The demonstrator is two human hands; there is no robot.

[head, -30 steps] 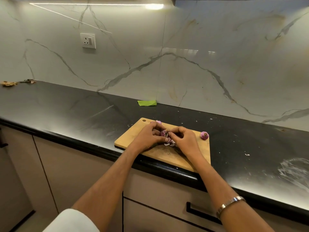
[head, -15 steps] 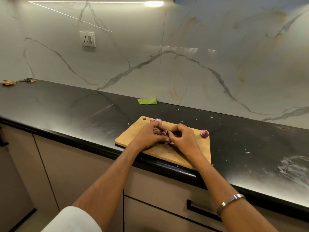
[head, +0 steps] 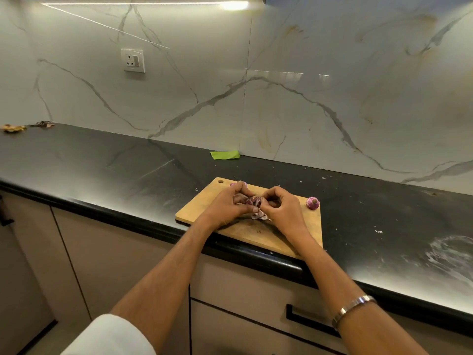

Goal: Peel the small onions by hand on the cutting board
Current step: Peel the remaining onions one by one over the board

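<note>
Onion (head: 252, 201) sitting mid-board, above the cutting board (head: 202, 212), being gripped by the left hand (head: 227, 208) from the board's left while the right hand (head: 280, 210) is pinching at its skin from the right. Lying under it, loose peels (head: 259, 215). Waiting at the board's right edge, nearer the right hand, another onion (head: 313, 203); peeking out behind the left hand, a third.

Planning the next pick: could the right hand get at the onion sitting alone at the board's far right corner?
Probably yes. That onion lies in the open on the cutting board, just right of the right hand, nothing between. The fingers now pinch peel on the onion being peeled.
</note>
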